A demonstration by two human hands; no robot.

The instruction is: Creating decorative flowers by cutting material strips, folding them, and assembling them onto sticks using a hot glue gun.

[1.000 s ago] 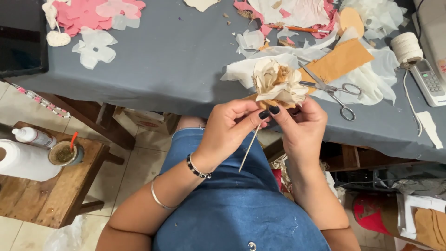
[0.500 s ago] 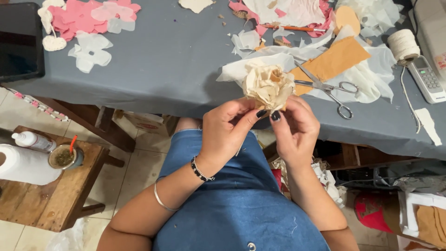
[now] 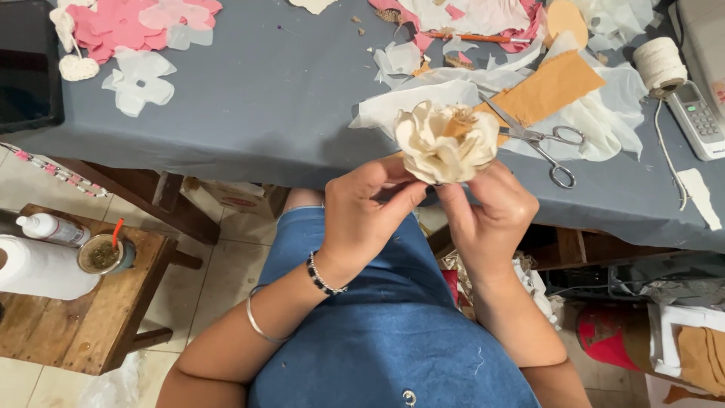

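A cream paper flower (image 3: pixel 445 142) with layered petals is held upright just in front of the grey table's edge (image 3: pixel 249 155). My left hand (image 3: pixel 362 215) pinches its base from the left, fingers curled under the petals. My right hand (image 3: pixel 487 215) grips the base from the right, thumb and fingers closed under the bloom. The stem below the flower is hidden by my fingers. Both hands sit above my lap in blue denim.
Metal scissors (image 3: pixel 540 140) lie on tan and white paper scraps behind the flower. Pink petal cut-outs (image 3: pixel 113 23) sit far left, a twine spool (image 3: pixel 658 64) far right. A low wooden stool (image 3: pixel 83 302) with a white roll, bottle and cup stands at left.
The flower has turned upright so its open face points at the camera. My hands closed in around its base, and the thin stem seen hanging below a second ago is now covered.
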